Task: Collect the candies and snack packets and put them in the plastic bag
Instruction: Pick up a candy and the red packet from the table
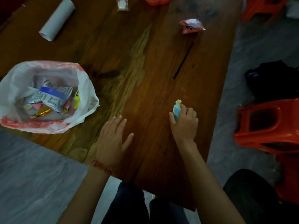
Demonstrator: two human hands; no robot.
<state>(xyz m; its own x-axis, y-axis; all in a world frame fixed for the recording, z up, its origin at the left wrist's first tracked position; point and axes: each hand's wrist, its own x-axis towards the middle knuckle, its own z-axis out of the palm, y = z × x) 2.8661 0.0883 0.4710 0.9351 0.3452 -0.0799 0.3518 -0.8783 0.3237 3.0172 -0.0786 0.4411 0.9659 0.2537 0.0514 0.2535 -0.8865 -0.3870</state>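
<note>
Dim lighting. Dark wood-grain worktop (pixel 145 78), planked, worn pale streak down the middle. Grey mottled floor (pixel 32 175). Orange plastic stools (pixel 267 126) on the right, dark bundle (pixel 273 78) behind them.

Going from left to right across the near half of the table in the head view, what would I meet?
Plastic bag holding snack packets → left hand, flat on the table → right hand gripping a blue candy → orange plastic stool beside the table.

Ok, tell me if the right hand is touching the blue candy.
Touching. The head view shows the right hand gripping the blue candy between thumb and fingers.
</note>
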